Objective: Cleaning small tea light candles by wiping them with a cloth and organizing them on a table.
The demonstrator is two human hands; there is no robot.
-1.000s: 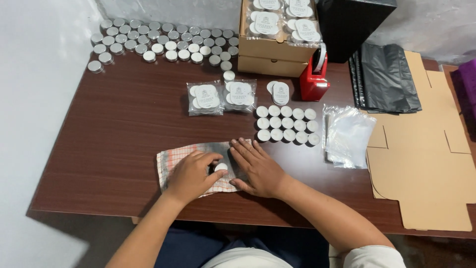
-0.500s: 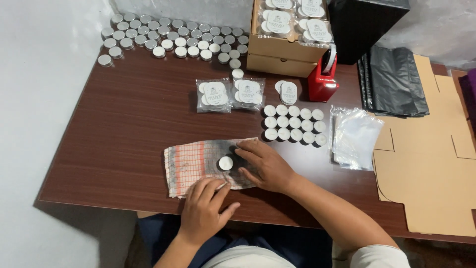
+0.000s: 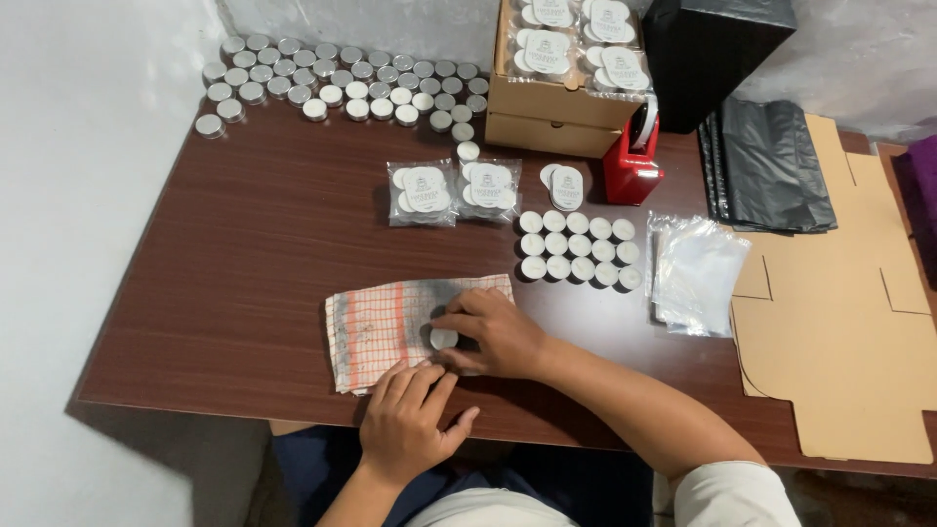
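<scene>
On the far left of the dark bench [image 3: 244, 283], rows of small silver tins [image 3: 332, 83] crowd the back edge. Nearer the front lies a checked cloth [image 3: 386, 327], folded flat, soft and limp; it looks likely to bunch or slide if pushed sideways, so it is best pinned down from above or lifted by an edge.

The left hand [image 3: 415, 420] rests at the bench's front edge, just below the cloth, fingers loosely spread and holding nothing; its fingertips reach the cloth's near hem.

The right hand [image 3: 498, 332] lies on the cloth, fingers curled around a small round tin [image 3: 444, 339] that sits on the cloth. The tin looks light, rigid and smooth-sided, so it could slip; pinching its rim between thumb and fingertips seems the surest hold, as the hand does here.

Behind, two clear packets of white discs [image 3: 454, 190] lie side by side, then a grid of white-topped tins [image 3: 576, 249]. A red tape dispenser [image 3: 632, 161] stands before a cardboard box [image 3: 556, 107]. To the right are clear bags [image 3: 698, 273], black bags [image 3: 766, 166] and flat cardboard [image 3: 839, 332].
</scene>
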